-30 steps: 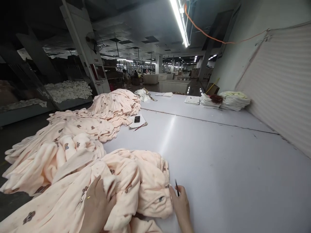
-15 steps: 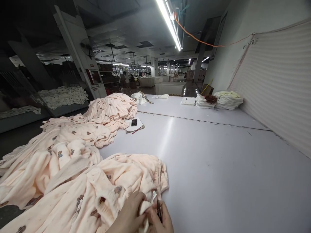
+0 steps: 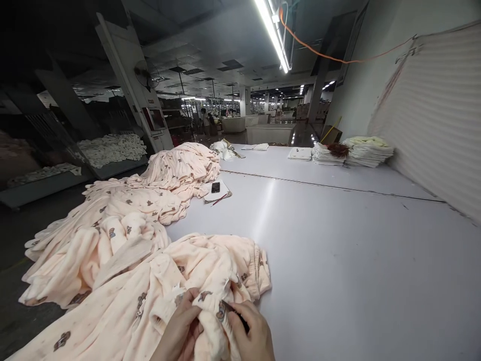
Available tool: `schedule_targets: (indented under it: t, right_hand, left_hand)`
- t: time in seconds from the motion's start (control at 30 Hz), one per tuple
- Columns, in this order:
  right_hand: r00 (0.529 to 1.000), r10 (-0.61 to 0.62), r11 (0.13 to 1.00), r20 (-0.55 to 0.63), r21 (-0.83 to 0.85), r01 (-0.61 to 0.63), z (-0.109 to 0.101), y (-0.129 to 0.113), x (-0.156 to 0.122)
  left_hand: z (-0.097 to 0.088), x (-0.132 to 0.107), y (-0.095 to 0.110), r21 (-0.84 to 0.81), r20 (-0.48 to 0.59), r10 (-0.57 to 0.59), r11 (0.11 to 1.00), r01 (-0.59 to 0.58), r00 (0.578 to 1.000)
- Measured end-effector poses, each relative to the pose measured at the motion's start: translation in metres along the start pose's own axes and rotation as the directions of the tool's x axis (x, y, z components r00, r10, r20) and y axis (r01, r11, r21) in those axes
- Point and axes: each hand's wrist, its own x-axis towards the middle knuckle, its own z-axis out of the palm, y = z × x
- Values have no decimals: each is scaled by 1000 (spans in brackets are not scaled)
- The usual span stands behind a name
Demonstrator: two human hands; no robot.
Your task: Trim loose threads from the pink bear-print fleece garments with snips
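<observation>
A pale peach fleece garment with small brown prints lies bunched at the near edge of the white table. My left hand pinches a fold of it, fingers closed on the cloth. Right beside it, my right hand is closed round small dark thread snips, whose tips touch the fabric between the two hands.
More peach garments are heaped along the table's left side. A phone on a notepad with a red pen lies beyond them. Folded white stacks sit at the far right by the wall. Shelving stands at the left.
My hands have lifted slightly into view and regripped the fabric. The snips, upright before, now lie angled with their tips against the cloth. The view has shifted a little.
</observation>
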Motion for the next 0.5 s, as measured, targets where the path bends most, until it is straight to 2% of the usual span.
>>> schedule_targets:
  t: [0.23,0.3,0.37,0.43,0.5]
  right_hand:
    - [999,-21,999,-26,-30,21,3,-1,5]
    - [996,21,999,-82,-44,-25,7,3,1]
    - [991,47,997,-124,-59,-55,13,8,-6]
    - [992,54,991,-114,-114,-67,18,15,-12]
    - [994,45,980,-102,-190,-63,17,22,-13]
  left_hand:
    - [-2,2,1,-24,9,-32,999,32,999]
    - [-4,3,-1,12,32,-25,1000,25,999]
    - [-9,5,-2,118,49,8,993,-13,999]
    - [-14,7,1,362,90,147,917,-170,985]
    - [-15,7,7,609,225,327,688,-394,918]
